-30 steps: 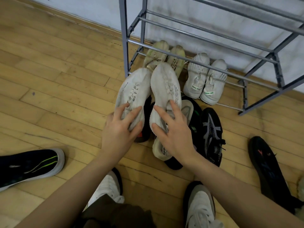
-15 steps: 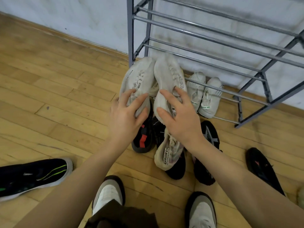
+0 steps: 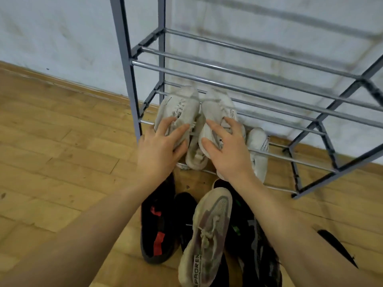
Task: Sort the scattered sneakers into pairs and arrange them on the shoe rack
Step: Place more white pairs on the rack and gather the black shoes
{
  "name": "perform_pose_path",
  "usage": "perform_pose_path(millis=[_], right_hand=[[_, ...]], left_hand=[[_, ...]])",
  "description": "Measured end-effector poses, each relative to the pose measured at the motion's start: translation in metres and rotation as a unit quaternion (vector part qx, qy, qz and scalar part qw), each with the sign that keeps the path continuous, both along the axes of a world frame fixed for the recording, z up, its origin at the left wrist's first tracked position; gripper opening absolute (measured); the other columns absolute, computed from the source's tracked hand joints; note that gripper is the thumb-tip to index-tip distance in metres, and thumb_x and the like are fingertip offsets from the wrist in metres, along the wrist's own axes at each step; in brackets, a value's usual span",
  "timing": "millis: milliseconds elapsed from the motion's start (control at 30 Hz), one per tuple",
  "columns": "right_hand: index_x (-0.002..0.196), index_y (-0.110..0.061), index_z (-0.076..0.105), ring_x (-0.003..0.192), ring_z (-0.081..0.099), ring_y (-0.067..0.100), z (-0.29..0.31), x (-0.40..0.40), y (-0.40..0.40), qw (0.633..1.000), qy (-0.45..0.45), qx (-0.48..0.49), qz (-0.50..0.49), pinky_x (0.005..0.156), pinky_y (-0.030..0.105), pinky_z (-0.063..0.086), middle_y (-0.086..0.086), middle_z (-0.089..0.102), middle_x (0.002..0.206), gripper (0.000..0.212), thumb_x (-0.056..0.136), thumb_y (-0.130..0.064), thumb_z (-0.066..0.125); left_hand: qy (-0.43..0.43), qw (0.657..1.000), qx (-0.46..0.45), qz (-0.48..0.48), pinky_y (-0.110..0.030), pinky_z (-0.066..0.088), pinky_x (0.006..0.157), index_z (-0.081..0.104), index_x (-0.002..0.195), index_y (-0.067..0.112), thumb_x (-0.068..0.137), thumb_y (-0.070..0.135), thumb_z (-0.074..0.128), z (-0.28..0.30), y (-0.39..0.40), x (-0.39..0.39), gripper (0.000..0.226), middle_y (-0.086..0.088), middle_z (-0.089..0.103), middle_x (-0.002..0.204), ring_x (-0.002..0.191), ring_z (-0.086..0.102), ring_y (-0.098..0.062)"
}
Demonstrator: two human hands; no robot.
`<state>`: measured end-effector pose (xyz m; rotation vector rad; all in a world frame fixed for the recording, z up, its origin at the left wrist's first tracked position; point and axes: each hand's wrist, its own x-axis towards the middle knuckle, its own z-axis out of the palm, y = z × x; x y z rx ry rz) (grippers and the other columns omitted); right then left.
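Left hand: the left hand [image 3: 159, 150] grips a white sneaker [image 3: 180, 106] by its heel end, fingers curled over the upper, toe pointing at the rack.
Right hand: the right hand [image 3: 228, 154] grips the matching sneaker [image 3: 217, 108] the same way, fingers spread and curled over it; the two shoes sit side by side, nearly touching.
Rack: a grey metal shoe rack [image 3: 248, 79] stands against a scuffed white wall [image 3: 62, 38]; the held pair is at its front left, toes between the lowest bars and those above.
In the way: a pale sneaker [image 3: 196, 158] lies on the bottom bars directly under the held pair; another white one [image 3: 259, 152] sits just right of the right hand, partly hidden by it.
Floor: on the wooden floor [image 3: 51, 162] between the forearms lie a black sneaker with red marks [image 3: 157, 224], a beige sneaker [image 3: 207, 235] and a black-and-grey shoe [image 3: 257, 245], crowded together and touching.
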<state>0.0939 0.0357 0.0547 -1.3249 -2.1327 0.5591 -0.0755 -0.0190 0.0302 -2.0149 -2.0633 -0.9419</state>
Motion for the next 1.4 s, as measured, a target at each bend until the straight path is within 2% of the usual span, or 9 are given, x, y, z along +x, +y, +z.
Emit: perform_pose_path(millis=[100, 233, 367, 567, 733, 1000, 1100, 1267, 1400], right_hand=[[0.135, -0.038, 0.047, 0.135, 0.028, 0.024, -0.005, -0.009, 0.030, 1.000, -0.004, 0.009, -0.015, 0.103, 0.035, 0.032, -0.001, 0.022, 0.152, 0.046, 0.089, -0.042, 0.055], [0.135, -0.037, 0.047, 0.135, 0.029, 0.027, -0.015, -0.022, 0.059, 1.000, -0.008, 0.021, -0.019, 0.103, 0.041, 0.037, 0.001, 0.021, 0.152, 0.048, 0.088, -0.043, 0.057], [0.136, -0.044, 0.041, 0.134, 0.026, 0.034, -0.023, -0.031, 0.070, 0.998, -0.052, -0.004, -0.025, 0.103, 0.045, 0.037, -0.001, 0.015, 0.154, 0.052, 0.086, -0.051, 0.055], [0.142, -0.050, 0.022, 0.143, 0.011, 0.034, -0.035, -0.023, 0.051, 0.998, -0.061, 0.001, -0.022, 0.107, 0.052, 0.033, 0.003, -0.006, 0.158, 0.062, 0.087, -0.053, 0.051], [0.137, -0.046, 0.039, 0.144, 0.008, 0.029, -0.036, -0.027, 0.049, 0.999, 0.035, -0.002, -0.010, 0.114, 0.040, 0.021, 0.004, 0.002, 0.159, 0.048, 0.092, -0.039, 0.054], [0.137, -0.051, 0.032, 0.138, 0.026, 0.037, -0.049, -0.033, 0.064, 0.999, -0.023, 0.017, -0.030, 0.098, 0.053, 0.042, 0.002, 0.007, 0.157, 0.048, 0.090, -0.054, 0.037], [0.137, -0.048, 0.036, 0.136, 0.029, 0.037, -0.050, -0.035, 0.064, 0.999, -0.030, 0.026, -0.036, 0.099, 0.053, 0.041, 0.005, 0.012, 0.156, 0.045, 0.092, -0.048, 0.041], [0.138, -0.044, 0.038, 0.135, 0.031, 0.035, -0.046, -0.029, 0.057, 0.998, -0.047, 0.035, -0.025, 0.100, 0.054, 0.040, 0.006, 0.015, 0.156, 0.044, 0.094, -0.043, 0.045], [0.143, -0.046, 0.026, 0.139, 0.020, 0.035, -0.035, -0.031, 0.051, 0.988, -0.146, 0.019, -0.052, 0.110, 0.052, 0.018, 0.007, 0.002, 0.158, 0.048, 0.096, -0.045, 0.039]], left_hand=[[0.014, 1.000, 0.003, 0.007, -0.052, 0.050, 0.063, 0.059, 0.118, 0.025, 0.088, 0.039, 0.044, 0.003, 0.035, -0.006, 0.037, -0.013, 0.055, 0.125, 0.084, 0.056, -0.045], [0.019, 0.999, -0.035, 0.018, -0.054, 0.050, 0.065, 0.059, 0.120, 0.023, 0.087, 0.043, 0.044, 0.002, 0.073, -0.011, 0.042, -0.018, 0.052, 0.127, 0.085, 0.054, -0.048], [0.048, 0.996, -0.078, 0.018, -0.056, 0.048, 0.078, 0.045, 0.133, 0.029, 0.085, 0.053, 0.038, -0.007, 0.087, -0.019, 0.054, -0.021, 0.040, 0.137, 0.100, 0.050, -0.051], [-0.053, 0.996, -0.077, 0.004, -0.050, 0.044, 0.092, 0.031, 0.140, 0.040, 0.085, 0.043, 0.058, -0.007, 0.069, -0.016, 0.061, -0.010, 0.012, 0.153, 0.131, 0.028, -0.042], [-0.122, 0.990, -0.048, -0.059, -0.056, 0.040, 0.098, 0.051, 0.131, 0.026, 0.085, 0.046, 0.049, -0.010, 0.072, -0.024, 0.050, -0.016, 0.034, 0.145, 0.131, 0.034, -0.040], [-0.069, 0.992, -0.064, -0.080, -0.062, 0.043, 0.090, 0.061, 0.121, 0.021, 0.087, 0.040, 0.043, -0.018, 0.089, -0.028, 0.043, -0.020, 0.051, 0.130, 0.110, 0.047, -0.054], [-0.039, 0.994, -0.062, -0.082, -0.062, 0.041, 0.091, 0.058, 0.124, 0.023, 0.090, 0.037, 0.044, -0.023, 0.088, -0.028, 0.039, -0.021, 0.049, 0.130, 0.105, 0.052, -0.051], [-0.051, 0.993, -0.080, -0.075, -0.061, 0.041, 0.094, 0.047, 0.134, 0.026, 0.090, 0.040, 0.034, -0.017, 0.078, -0.027, 0.048, -0.022, 0.036, 0.141, 0.125, 0.034, -0.050], [-0.024, 0.994, -0.101, -0.018, -0.056, 0.039, 0.097, 0.030, 0.143, 0.032, 0.095, 0.029, 0.042, -0.014, 0.069, -0.022, 0.050, -0.015, 0.024, 0.149, 0.132, 0.028, -0.042]])
